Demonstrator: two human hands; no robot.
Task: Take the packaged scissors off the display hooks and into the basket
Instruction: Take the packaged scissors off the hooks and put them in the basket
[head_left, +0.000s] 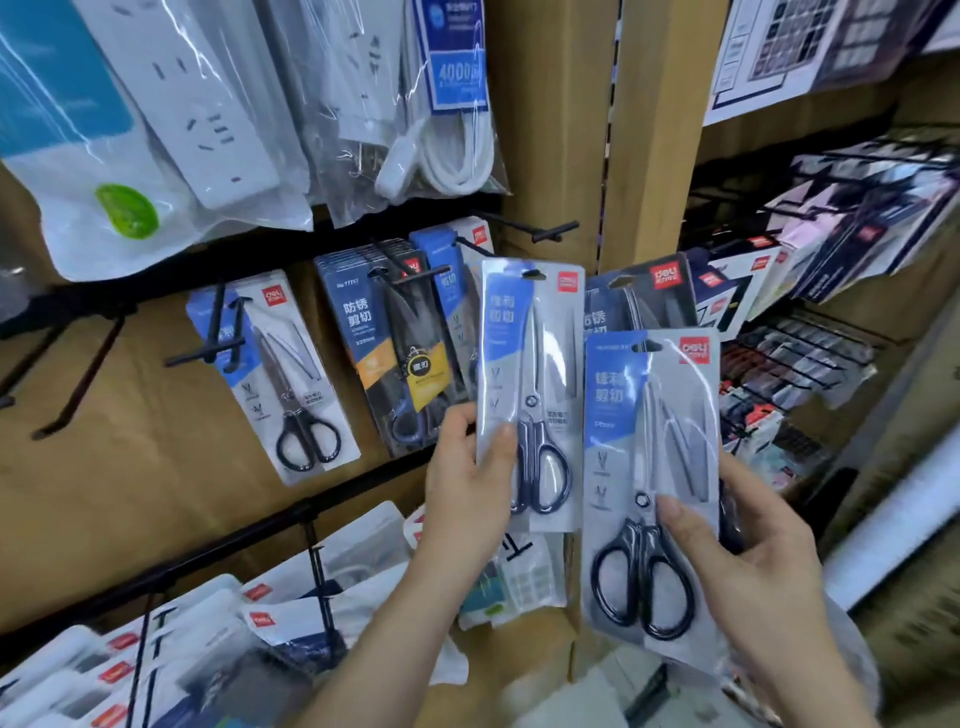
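My left hand (470, 483) pinches a packaged pair of scissors with dark blue handles (530, 395), held upright off its hook, thumb on the front of the pack. My right hand (748, 566) grips a stack of scissors packs; the front one (652, 467) has black handles, and a darker pack (641, 296) shows behind it. On the display hooks hang one black-handled scissors pack (283, 374) at the left and a row of dark packs (395, 343) in the middle. No basket is in view.
Bagged white power strips (218, 104) hang above the scissors. An empty black hook (540, 228) sticks out above my left hand. A wooden post (649, 156) divides the shelves. Packaged goods (857, 223) fill wire racks to the right, and white packs (197, 639) hang below.
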